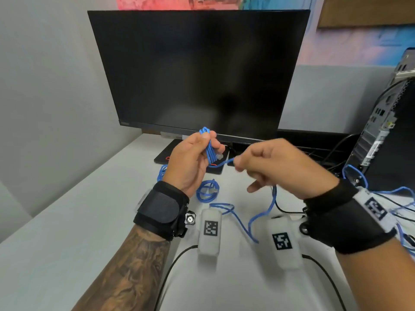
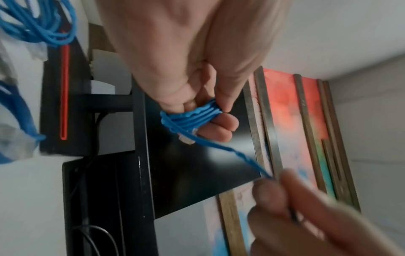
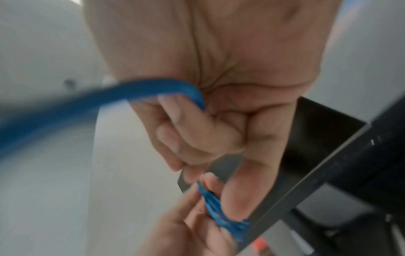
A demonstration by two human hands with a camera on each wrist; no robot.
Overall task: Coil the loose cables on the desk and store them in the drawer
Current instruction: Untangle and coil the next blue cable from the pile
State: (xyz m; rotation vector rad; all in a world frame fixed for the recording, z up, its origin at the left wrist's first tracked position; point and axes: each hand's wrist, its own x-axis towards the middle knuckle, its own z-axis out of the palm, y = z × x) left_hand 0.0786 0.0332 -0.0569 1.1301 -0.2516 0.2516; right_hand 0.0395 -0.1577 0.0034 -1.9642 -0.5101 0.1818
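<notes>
My left hand point(image 1: 197, 153) holds a small bundle of blue cable point(image 1: 209, 145) upright above the desk, thumb and fingers curled round its loops point(image 2: 192, 117). A clear plug point(image 2: 186, 138) hangs at the bundle. From the bundle a single blue strand point(image 1: 222, 163) runs right into my right hand point(image 1: 265, 162), which pinches it and lets the rest pass through the fist point(image 3: 175, 90). The free tail point(image 1: 262, 212) drops to the white desk point(image 1: 67, 232). A second coiled blue cable point(image 1: 207, 191) lies on the desk below my left hand. No drawer shows.
A dark monitor point(image 1: 202, 70) on a black stand point(image 1: 166, 153) stands right behind my hands. A computer tower point(image 1: 386, 122) with black and blue cables point(image 1: 402, 198) is at the right. More blue cable point(image 1: 162, 172) lies left of my left wrist.
</notes>
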